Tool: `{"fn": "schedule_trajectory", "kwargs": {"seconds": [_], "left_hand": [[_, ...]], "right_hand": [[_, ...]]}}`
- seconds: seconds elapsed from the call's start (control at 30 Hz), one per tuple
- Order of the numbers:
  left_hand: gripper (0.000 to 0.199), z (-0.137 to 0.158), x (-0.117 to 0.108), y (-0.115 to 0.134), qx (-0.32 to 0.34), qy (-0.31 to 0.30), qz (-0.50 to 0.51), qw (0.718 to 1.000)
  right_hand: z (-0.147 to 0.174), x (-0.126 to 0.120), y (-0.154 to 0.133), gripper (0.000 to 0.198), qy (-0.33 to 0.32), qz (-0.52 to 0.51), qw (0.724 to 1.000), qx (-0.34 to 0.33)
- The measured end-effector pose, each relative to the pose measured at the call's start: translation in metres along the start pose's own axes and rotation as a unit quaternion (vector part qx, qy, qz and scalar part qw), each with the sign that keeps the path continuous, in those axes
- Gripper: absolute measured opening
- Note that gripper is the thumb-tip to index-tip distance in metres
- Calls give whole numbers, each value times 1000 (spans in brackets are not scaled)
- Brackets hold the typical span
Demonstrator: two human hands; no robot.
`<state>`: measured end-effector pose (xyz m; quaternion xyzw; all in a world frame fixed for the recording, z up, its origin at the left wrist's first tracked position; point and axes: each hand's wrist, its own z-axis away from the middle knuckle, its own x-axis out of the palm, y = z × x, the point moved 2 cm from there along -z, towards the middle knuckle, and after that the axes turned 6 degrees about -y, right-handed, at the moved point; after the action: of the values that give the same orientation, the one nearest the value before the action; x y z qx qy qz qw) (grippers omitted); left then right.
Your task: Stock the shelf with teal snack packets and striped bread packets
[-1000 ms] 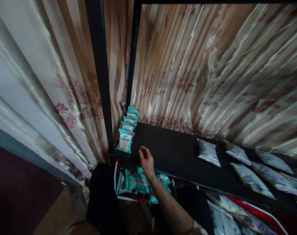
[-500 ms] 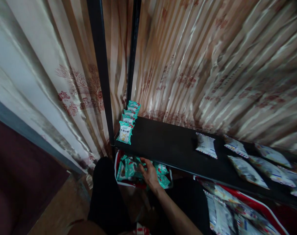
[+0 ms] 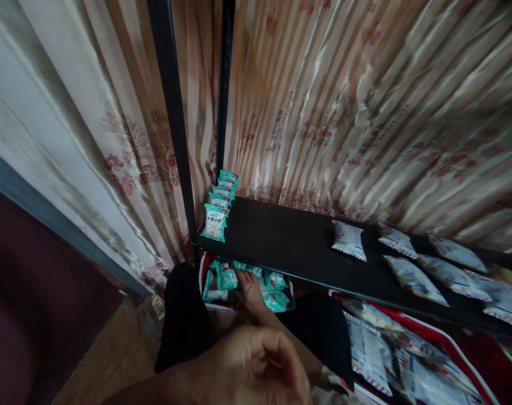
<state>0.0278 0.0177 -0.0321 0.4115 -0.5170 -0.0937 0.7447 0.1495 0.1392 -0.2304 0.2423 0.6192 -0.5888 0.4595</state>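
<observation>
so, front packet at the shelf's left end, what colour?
Front packet: teal and white; best in head view.

"小鱼小虾", front teal bag [image 3: 214, 224]

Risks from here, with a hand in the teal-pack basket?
1. The right hand looks close to the front edge of the black shelf and might knock it coming up.
2. The front teal pack sits near that edge; a bump could topple it.
3. The left hand overlaps the right forearm in view; they might collide.
</observation>
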Motion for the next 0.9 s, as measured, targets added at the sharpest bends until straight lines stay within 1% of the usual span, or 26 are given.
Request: {"fn": "schedule_trajectory", "kwargs": {"seconds": [0.03, 0.1, 0.17, 0.2, 0.27, 0.33, 0.4, 0.47, 0.57, 0.63, 0.7, 0.77, 0.8, 0.9], "left_hand": [[39, -4, -9, 2, 6, 35, -17, 999], [41, -7, -33, -2, 24, 137, -51, 989], [41, -4, -59, -14, 24, 238, -88, 967], [41, -2, -70, -20, 29, 270, -97, 958], [39, 1, -89, -29, 44, 312, -102, 944], [38, 1, -102, -35, 57, 342, -105, 932], [38, -3, -110, -37, 64, 371, -118, 919], [39, -11, -115, -37, 74, 399, -148, 902], [38, -31, -120, -34, 103, 431, -209, 872], [38, -48, -123, -30, 116, 437, -247, 857], [43, -66, -124, -25, 121, 431, -273, 852], [50, -83, -124, -19, 118, 412, -285, 857], [53, -92, -124, -16, 112, 400, -287, 863], [59, -113, -120, -10, 83, 363, -276, 886]], "right_hand": [[1, -3, -2, 68, 8, -5, 1000, -10], [5, -11, -5, 67, 29, -20, 999, -22], [12, -20, -9, 64, 49, -47, 997, -31], [16, -25, -11, 62, 57, -66, 996, -34], [23, -35, -16, 55, 73, -118, 990, -32], [29, -48, -19, 46, 81, -191, 978, -19], [33, -62, -23, 37, 86, -276, 957, -3], [36, -77, -24, 34, 90, -358, 929, 12], [40, -97, -19, 39, 98, -468, 877, 48], [42, -107, -13, 44, 94, -545, 829, 78], [43, -115, -5, 47, 86, -615, 776, 106], [44, -121, 3, 47, 74, -664, 734, 119], [43, -124, 6, 46, 70, -680, 720, 121], [40, -131, 15, 43, 51, -703, 699, 121]]}}
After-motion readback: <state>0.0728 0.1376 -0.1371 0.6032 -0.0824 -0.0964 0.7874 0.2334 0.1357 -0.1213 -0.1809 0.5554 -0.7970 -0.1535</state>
